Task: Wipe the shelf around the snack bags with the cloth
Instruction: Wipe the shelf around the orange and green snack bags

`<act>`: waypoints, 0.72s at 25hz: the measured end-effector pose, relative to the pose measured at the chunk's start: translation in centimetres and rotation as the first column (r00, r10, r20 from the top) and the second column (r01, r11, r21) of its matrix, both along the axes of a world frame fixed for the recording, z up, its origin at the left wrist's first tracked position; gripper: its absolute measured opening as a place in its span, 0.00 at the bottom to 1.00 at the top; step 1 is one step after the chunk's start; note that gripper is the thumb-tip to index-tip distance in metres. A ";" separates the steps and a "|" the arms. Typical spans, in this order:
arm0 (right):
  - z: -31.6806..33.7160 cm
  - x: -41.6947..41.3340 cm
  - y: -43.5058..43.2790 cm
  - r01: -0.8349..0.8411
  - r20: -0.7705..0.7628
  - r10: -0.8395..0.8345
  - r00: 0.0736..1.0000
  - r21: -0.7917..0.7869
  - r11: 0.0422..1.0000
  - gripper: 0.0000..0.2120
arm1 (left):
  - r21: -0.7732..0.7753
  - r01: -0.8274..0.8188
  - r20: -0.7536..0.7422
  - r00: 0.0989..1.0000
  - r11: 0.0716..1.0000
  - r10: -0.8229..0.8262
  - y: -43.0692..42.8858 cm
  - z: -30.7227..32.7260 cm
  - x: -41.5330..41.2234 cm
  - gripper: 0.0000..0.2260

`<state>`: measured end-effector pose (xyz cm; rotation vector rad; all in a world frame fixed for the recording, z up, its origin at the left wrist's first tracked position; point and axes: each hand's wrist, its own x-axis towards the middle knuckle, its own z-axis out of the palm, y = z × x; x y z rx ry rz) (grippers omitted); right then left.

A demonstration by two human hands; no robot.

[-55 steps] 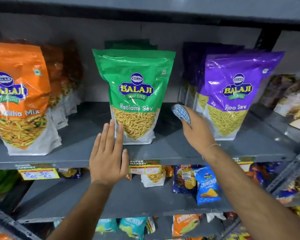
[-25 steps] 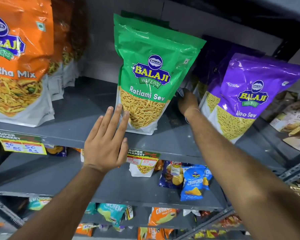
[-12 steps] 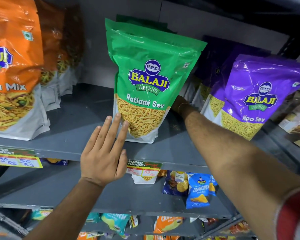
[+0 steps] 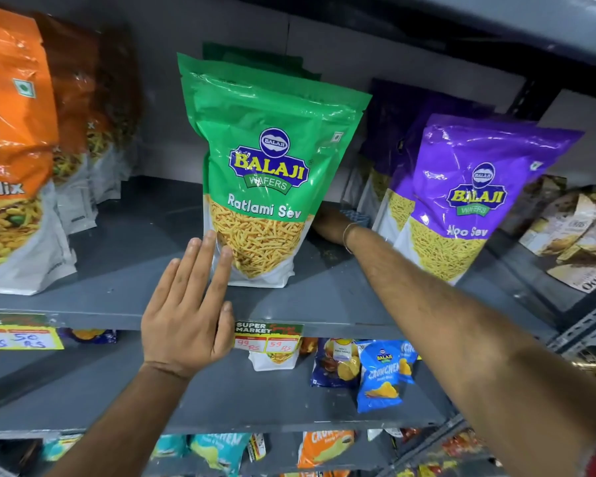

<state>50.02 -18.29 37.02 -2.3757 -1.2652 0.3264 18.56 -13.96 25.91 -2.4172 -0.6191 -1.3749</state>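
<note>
A green Ratlami Sev bag (image 4: 265, 173) stands upright in the middle of the grey shelf (image 4: 128, 263). My left hand (image 4: 186, 311) is flat and open, its fingertips touching the bag's lower left corner. My right hand (image 4: 327, 223) reaches deep between the green bag and the purple Aloo Sev bag (image 4: 475, 197), mostly hidden behind the green bag. A bit of the blue patterned cloth (image 4: 356, 216) shows by that hand, which holds it against the shelf. Orange mix bags (image 4: 14, 160) stand at the left.
More purple bags line up behind the front one, and brown bags (image 4: 572, 232) lie at the far right. Price labels (image 4: 269, 335) hang on the shelf's front edge. Lower shelves hold small snack packets (image 4: 379, 376). A metal upright (image 4: 585, 325) runs at the right.
My right hand with the cloth went from the shelf's front gap deep behind the green bag, then drew back a little so the cloth shows again. My left hand stayed on the bag's corner.
</note>
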 end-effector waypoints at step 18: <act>-0.6 1.2 -1.5 -0.094 0.114 0.103 0.988 -0.082 0.992 0.45 | -0.065 0.002 -0.037 0.999 0.998 -0.005 -0.6 0.3 -0.1 0.31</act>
